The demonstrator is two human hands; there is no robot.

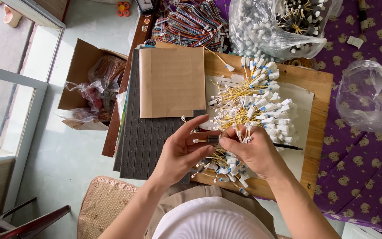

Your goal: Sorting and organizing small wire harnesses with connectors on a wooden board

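Observation:
My left hand (180, 150) and my right hand (253, 148) meet over a wooden board (319, 88). Together they pinch a bundle of yellow wires with white plug connectors (228, 163), whose ends fan out below my palms. My left thumb and fingers grip the bundle's bound middle, while my right hand closes around the wires beside it. Just beyond my fingers lies a larger heap of the same yellow wires with white connectors (261, 104) on a white sheet (303, 99).
A brown cardboard sheet (171, 82) lies on dark grey foam pads (144, 141). Clear bags of connectors (279, 26), multicoloured wire bundles (191, 22), an empty clear bag (368, 95) on purple cloth (359, 177), and an open carton (89, 84) on the floor surround me.

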